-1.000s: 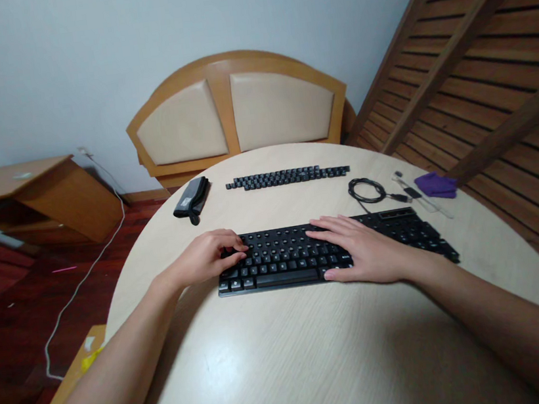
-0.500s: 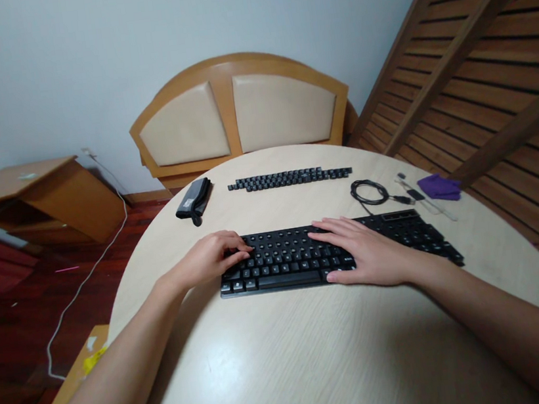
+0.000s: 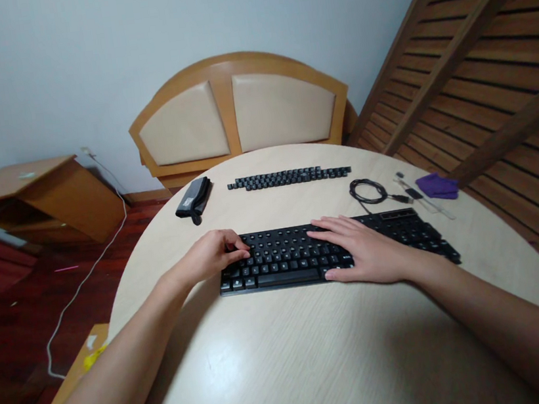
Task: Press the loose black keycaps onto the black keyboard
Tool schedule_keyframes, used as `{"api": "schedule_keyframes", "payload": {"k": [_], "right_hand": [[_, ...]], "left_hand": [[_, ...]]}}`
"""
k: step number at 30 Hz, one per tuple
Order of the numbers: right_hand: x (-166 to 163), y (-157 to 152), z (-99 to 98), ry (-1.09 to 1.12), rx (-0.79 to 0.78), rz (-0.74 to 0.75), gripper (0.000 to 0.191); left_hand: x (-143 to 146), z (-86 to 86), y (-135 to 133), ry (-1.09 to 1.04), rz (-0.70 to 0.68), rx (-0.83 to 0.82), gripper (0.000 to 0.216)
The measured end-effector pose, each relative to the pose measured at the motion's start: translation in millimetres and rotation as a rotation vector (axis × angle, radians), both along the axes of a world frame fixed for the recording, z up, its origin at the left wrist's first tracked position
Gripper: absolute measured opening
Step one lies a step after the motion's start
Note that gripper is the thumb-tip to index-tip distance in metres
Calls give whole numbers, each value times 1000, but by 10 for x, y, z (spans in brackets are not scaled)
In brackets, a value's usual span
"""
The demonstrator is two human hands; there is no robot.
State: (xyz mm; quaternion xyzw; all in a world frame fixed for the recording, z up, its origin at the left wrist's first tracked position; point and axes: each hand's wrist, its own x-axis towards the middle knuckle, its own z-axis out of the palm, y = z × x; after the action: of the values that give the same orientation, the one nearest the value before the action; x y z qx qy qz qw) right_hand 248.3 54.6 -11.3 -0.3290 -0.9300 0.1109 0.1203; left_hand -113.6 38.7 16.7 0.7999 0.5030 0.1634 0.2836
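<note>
A black keyboard (image 3: pixel 288 266) lies flat on the round table (image 3: pixel 270 361) in front of me. At its left end my left hand (image 3: pixel 216 252) bends over the keys, thumb and fingers drawn together in a pinch; whatever is between the fingertips is hidden. My right hand (image 3: pixel 355 250) lies spread across the keyboard's right part, fingers apart and the thumb near the front edge. Behind the keyboard, loose black keycaps (image 3: pixel 286 178) stand in rows on the tabletop.
A coiled black cable (image 3: pixel 368 191) sits behind the keyboard's right part. Near it are a small brush-like tool (image 3: pixel 412 191) and a purple cloth (image 3: pixel 437 186). A folded grey-black cloth pouch (image 3: pixel 193 197) lies at the back left. A wooden headboard (image 3: pixel 231 114) stands beyond the table.
My left hand's fingers have curled in more closely at the keyboard's left end. The right hand stays spread in the same place on the keys.
</note>
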Motion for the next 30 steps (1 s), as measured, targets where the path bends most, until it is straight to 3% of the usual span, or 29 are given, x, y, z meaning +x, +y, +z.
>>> {"api": "schedule_keyframes", "payload": {"k": [9,17,23,30], "right_hand": [[-11,-10,24,-9,7,-7,79],[-12,-11,38,-5,-16,-9,78],[-14,-9,43,-18,-29,-23,78],[-7,-11,41,-20,-34,-21,78]], "left_hand": [[80,100,-75,178,-3,147,26],[57,64,-54,121,-26,115,26],[61,80,-82,112,-29,222,17],[46,36,-81,-18,7,20,13]]}}
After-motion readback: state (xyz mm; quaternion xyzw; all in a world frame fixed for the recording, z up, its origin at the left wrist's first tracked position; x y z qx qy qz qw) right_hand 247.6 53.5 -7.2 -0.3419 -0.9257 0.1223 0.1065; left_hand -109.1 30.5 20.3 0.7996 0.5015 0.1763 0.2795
